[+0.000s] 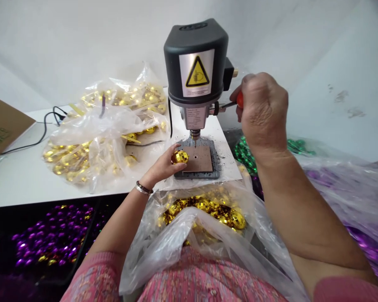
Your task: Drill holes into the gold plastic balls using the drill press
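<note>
Between the thumb and fingers of my left hand (166,162) is a gold faceted ball (180,157), held over the left part of a brown board (204,161). The board lies on the grey base of a small drill press (195,63) and has a hole below the bit. My right hand (263,111) is closed around the red knob (240,100) of the press's lever, to the right of the black motor housing. The drill bit (195,142) points down, to the right of the ball and apart from it. Dark shavings lie around the base.
Clear plastic bags of gold balls (72,155) cover the table's left side. An open bag with gold balls (204,205) rests in my lap. Purple balls (55,233) fill a dark bin at lower left. Green balls (245,155) and bagged purple balls stand at right. A carton (6,121) is far left.
</note>
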`<state>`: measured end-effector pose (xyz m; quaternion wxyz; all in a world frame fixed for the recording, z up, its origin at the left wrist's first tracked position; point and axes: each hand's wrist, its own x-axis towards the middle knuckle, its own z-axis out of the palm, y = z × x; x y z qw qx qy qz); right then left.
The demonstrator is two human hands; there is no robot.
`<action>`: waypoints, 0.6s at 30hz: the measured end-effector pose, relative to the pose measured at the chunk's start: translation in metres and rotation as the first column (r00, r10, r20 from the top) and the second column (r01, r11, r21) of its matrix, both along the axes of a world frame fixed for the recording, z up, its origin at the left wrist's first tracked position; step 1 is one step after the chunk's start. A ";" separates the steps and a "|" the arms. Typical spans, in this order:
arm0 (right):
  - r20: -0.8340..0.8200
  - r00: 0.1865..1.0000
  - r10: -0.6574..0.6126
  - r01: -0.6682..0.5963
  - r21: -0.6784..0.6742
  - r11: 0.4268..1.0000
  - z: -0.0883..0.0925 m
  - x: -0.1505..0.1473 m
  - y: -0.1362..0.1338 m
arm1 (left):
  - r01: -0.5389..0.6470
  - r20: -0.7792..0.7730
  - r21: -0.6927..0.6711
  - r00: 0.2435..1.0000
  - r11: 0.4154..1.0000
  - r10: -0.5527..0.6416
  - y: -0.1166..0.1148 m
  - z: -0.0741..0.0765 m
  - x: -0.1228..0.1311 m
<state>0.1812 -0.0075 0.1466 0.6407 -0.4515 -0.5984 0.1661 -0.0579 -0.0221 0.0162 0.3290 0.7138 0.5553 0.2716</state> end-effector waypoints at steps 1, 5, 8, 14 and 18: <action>-0.002 1.000 -0.004 0.004 -0.012 1.000 0.003 0.000 0.001 | -0.037 -0.027 -0.006 0.999 0.999 0.036 0.003 -0.002 0.004; 0.005 1.000 -0.019 0.019 -0.063 0.998 0.011 -0.002 0.004 | -0.142 -0.090 -0.036 0.986 0.989 0.138 0.013 -0.007 0.018; -0.004 1.000 -0.011 0.011 -0.060 0.998 0.012 -0.002 0.006 | -0.134 -0.096 -0.050 0.987 0.990 0.129 0.018 -0.007 0.025; 0.000 1.000 0.017 -0.017 -0.066 0.998 0.012 0.000 0.004 | -0.092 -0.090 -0.035 0.992 0.995 0.089 0.027 -0.003 0.037; 0.001 1.000 0.016 -0.016 -0.098 0.995 0.014 0.000 0.003 | -0.040 -0.158 -0.012 0.987 0.999 0.038 0.031 0.001 0.041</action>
